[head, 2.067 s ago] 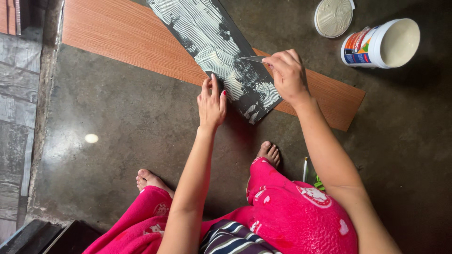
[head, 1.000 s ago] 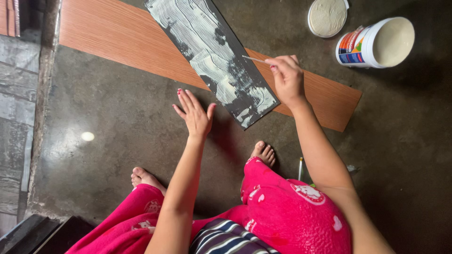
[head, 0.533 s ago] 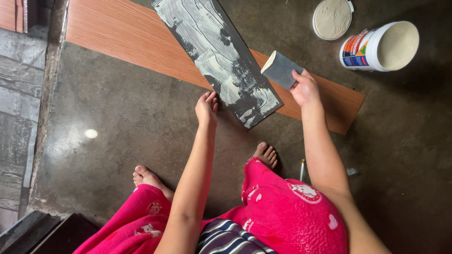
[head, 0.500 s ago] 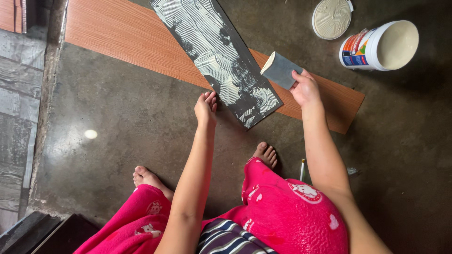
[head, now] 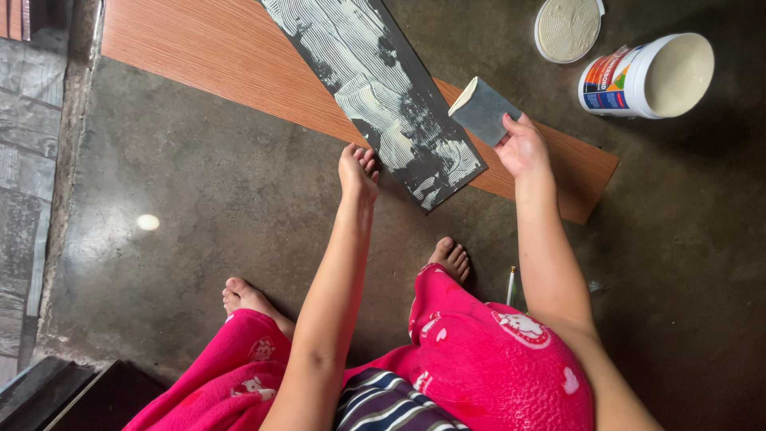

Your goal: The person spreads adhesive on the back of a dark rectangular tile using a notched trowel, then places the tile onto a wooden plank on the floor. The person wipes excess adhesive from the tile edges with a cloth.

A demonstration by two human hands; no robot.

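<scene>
While left hand steadies the dark plank, right hand holds a spreader.

left hand fingertips down (curled), right hand gripping

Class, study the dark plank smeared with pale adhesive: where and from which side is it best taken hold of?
Grip the dark plank at its bare near corner, beside the left hand, coming from the floor side along its long edges. Ridged wet adhesive covers most of the top face, so fingers belong on the edges. The right hand holds the flat spreader.
</scene>
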